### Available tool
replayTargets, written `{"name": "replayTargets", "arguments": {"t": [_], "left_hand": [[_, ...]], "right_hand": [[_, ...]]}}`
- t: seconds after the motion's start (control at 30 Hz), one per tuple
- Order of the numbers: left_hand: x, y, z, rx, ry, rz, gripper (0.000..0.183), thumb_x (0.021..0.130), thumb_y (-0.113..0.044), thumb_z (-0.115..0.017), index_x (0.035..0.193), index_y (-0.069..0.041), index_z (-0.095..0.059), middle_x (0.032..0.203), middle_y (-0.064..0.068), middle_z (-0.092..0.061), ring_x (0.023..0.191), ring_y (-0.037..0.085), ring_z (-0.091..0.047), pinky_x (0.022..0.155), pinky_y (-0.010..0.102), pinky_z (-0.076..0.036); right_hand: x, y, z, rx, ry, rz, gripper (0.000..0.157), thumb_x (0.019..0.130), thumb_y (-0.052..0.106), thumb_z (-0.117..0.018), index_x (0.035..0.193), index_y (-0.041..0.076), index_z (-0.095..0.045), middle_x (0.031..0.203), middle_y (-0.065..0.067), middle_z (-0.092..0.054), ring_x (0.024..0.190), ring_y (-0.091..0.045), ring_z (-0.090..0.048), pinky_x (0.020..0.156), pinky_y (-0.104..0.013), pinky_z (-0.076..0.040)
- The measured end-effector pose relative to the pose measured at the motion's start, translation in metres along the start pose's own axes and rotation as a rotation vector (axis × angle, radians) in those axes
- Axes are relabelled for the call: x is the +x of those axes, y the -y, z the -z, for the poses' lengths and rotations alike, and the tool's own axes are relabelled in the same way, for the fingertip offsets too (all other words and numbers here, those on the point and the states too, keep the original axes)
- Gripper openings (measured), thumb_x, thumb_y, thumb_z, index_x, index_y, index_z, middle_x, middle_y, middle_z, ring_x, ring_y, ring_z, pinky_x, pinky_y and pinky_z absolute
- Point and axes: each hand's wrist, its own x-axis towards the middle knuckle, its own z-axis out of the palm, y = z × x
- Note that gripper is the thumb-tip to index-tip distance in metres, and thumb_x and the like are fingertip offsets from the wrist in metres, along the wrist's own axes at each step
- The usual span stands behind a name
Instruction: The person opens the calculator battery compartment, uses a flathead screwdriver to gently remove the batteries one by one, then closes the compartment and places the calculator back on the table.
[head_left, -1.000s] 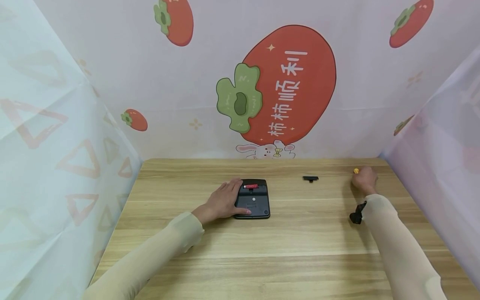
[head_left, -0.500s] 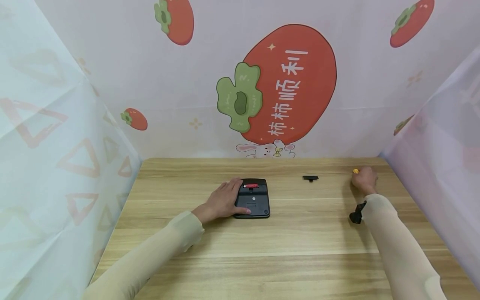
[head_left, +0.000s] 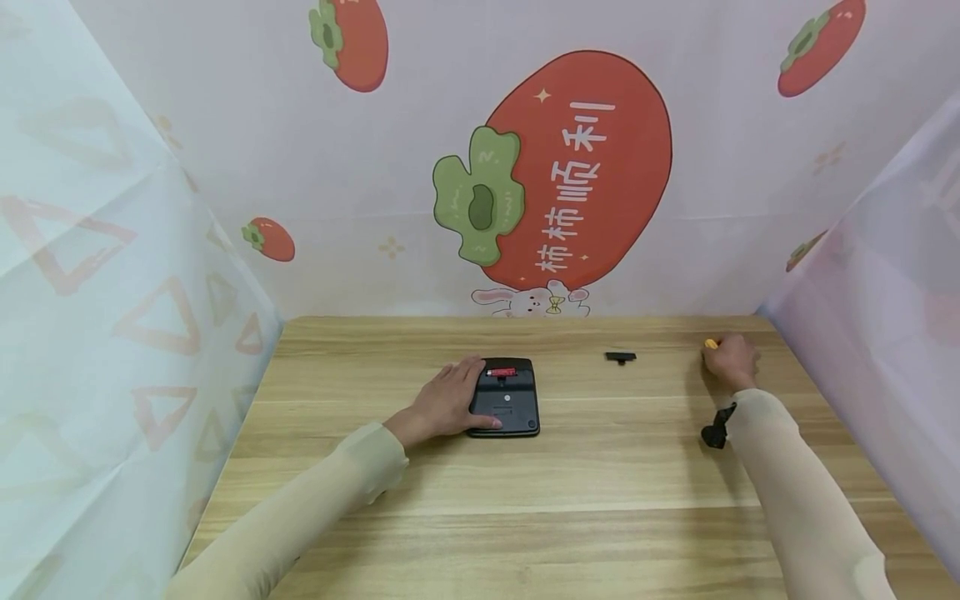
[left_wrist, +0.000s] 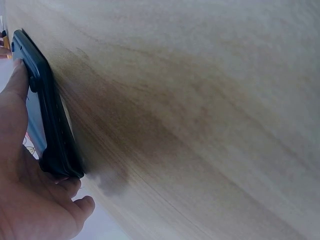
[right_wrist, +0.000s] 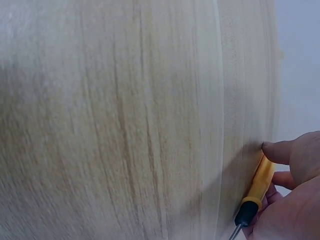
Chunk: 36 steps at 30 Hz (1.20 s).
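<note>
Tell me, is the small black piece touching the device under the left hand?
Apart. The head view shows the gap plainly: bare tabletop lies between the black piece and the device, which sits to its left.

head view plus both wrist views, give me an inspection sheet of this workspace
Surface: wooden table, pale with visible grain.
Job's things: black device, underside up, with a red battery in its slot, seating too small to judge; small black piece apart on the table; yellow-handled screwdriver.
Clutter: nothing seen.
Hands: left hand grips the device; right hand holds the screwdriver's handle.
Cables: nothing seen.
Surroundings: white backdrop printed with red fruit.
</note>
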Motion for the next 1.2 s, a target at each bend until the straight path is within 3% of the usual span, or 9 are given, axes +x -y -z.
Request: {"name": "replayTargets", "arguments": {"t": [0.17,0.4,0.63,0.8,1.2], "left_hand": [[-0.001,0.0,0.0,-0.006,-0.006,-0.001,0.114,0.086,-0.074,-0.073,0.166,-0.006,-0.029,0.171,0.014,-0.031,0.157,0.029,-0.034,0.131,0.049,-0.024],[0.0,0.0,-0.001,-0.007,-0.008,-0.004,0.114,0.086,-0.074,-0.073,0.166,-0.005,-0.028,0.171,0.014,-0.032,0.157,0.029,-0.034,0.131,0.05,-0.023],[0.0,0.0,-0.001,-0.004,-0.002,0.0,0.114,0.086,-0.074,-0.072,0.166,-0.005,-0.028,0.172,0.014,-0.031,0.158,0.029,-0.032,0.131,0.049,-0.023],[-0.001,-0.001,0.0,-0.003,0.003,0.007,0.114,0.086,-0.075,-0.072,0.166,-0.006,-0.028,0.172,0.013,-0.03,0.158,0.028,-0.031,0.131,0.049,-0.022],[-0.001,-0.001,0.0,-0.009,0.002,0.006,0.114,0.087,-0.074,-0.072,0.166,-0.005,-0.028,0.172,0.014,-0.03,0.158,0.028,-0.032,0.131,0.049,-0.022]], "right_hand": [[0.0,0.002,0.002,-0.002,0.03,-0.044,0.043,0.104,0.021,-0.052,0.12,-0.017,-0.059,0.123,-0.042,-0.053,0.118,-0.064,-0.042,0.092,-0.074,-0.04],[0.002,0.004,0.005,-0.021,0.038,-0.019,0.046,0.102,0.025,-0.052,0.117,-0.018,-0.055,0.121,-0.045,-0.05,0.121,-0.069,-0.038,0.093,-0.077,-0.036],[0.004,0.009,0.01,-0.046,0.08,0.025,0.066,0.106,0.032,-0.044,0.146,-0.021,-0.043,0.146,-0.05,-0.038,0.134,-0.07,-0.031,0.102,-0.085,-0.029],[0.004,0.015,0.013,-0.033,0.09,0.064,0.069,0.105,0.029,-0.045,0.151,-0.022,-0.034,0.15,-0.051,-0.031,0.139,-0.07,-0.023,0.105,-0.09,-0.02],[0.002,0.034,0.012,-0.116,0.011,0.175,0.064,0.105,0.028,-0.051,0.146,-0.021,-0.042,0.144,-0.048,-0.043,0.134,-0.068,-0.036,0.103,-0.081,-0.034]]}}
